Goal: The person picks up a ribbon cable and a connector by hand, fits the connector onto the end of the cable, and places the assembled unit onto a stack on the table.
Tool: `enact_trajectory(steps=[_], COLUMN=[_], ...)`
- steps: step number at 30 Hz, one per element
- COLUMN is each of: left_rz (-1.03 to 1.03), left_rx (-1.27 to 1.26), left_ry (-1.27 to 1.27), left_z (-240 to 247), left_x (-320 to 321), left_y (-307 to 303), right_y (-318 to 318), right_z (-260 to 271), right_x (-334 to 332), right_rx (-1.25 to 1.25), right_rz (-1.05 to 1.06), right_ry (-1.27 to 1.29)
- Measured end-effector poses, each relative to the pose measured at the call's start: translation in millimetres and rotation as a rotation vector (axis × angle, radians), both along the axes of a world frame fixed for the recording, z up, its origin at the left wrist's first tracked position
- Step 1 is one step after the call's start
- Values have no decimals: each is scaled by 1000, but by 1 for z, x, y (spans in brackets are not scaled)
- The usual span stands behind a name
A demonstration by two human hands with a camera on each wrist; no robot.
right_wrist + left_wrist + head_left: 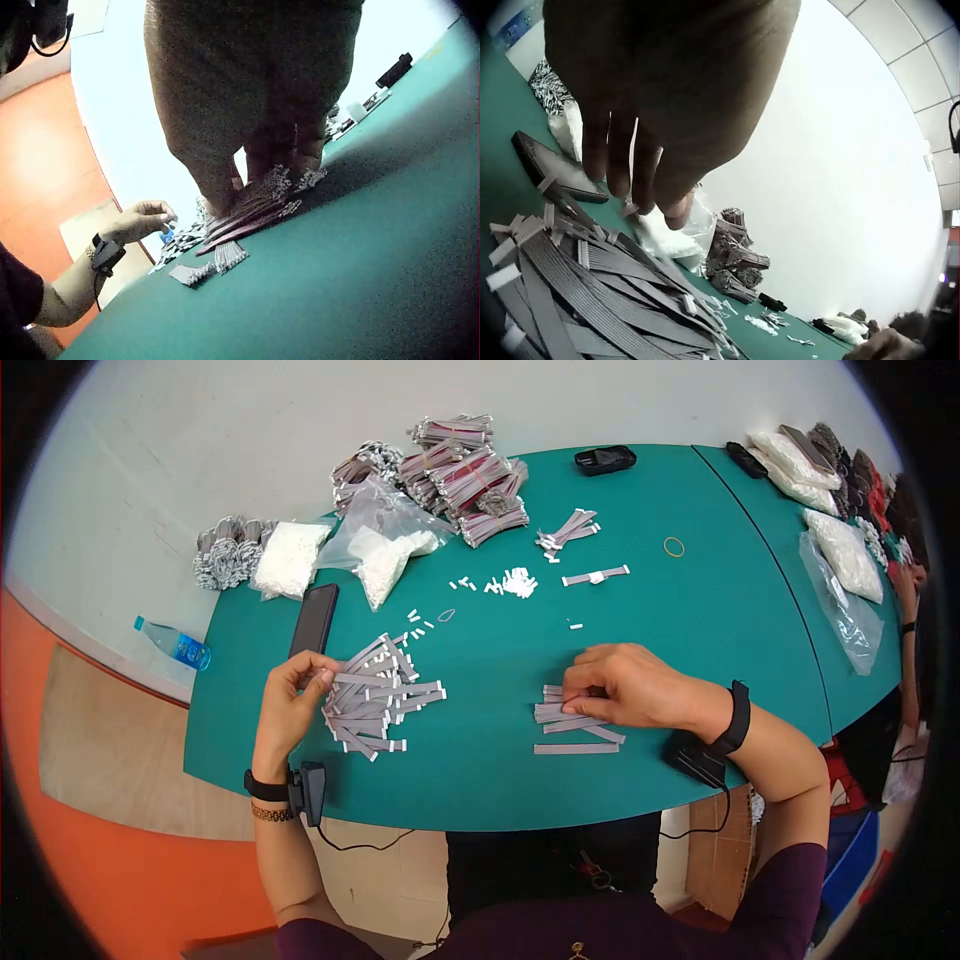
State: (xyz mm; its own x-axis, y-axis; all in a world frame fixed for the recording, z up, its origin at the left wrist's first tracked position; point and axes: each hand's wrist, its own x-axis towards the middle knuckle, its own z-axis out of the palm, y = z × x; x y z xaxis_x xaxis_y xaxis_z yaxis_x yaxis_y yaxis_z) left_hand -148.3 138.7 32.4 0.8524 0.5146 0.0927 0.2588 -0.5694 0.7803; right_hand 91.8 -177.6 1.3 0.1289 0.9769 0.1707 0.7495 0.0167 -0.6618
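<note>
My left hand (318, 676) sits at the left end of a fanned pile of grey ribbon cables with white connectors (385, 698) and pinches the end of one cable. In the left wrist view its fingers (619, 176) hang over that pile (592, 300). My right hand (574, 696) rests on a smaller stack of plain grey ribbon strips (578, 728) near the table's front edge, thumb and curled fingers holding the top strips. The right wrist view shows the fingertips (281, 161) pressed onto the strips (247, 217).
A black phone (314, 618) lies left of the pile, bags of white connectors (385, 555) and tied ribbon bundles (465, 475) behind it. Loose connectors (515, 582) and a rubber band (674, 546) dot the green table (700, 620). Another person's hand (908, 585) and more bags (845, 555) are at the right.
</note>
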Motion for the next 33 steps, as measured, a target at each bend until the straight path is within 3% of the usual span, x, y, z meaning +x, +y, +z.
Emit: enact_trajectory(steps=[5,8,14,17,23,29,33], left_rz=[78,-103,-449,-524,-505,-476,-518], left_rx=[294,312,-106,-302,-774,-813,-816], left_ry=[-36,-118,-70,-46,-55,-110,-140], left_z=[3,12,12,-3,-20,-29,-29], left_x=[9,36,98,126,150,152,149], left_y=[-9,-31,-91,-107,-128,-129,-126], right_y=[1,2,3,5,7,8,8], right_z=[-3,-1,-2,-7,-8,-6,3], right_x=[4,5,7,13,18,17,14], right_rx=[15,30,-11,-9,109,57,-109], right_rz=[-32,-56,-156,-185,-191,-153,-155], right_ry=[68,162,462,672,784,904,1200])
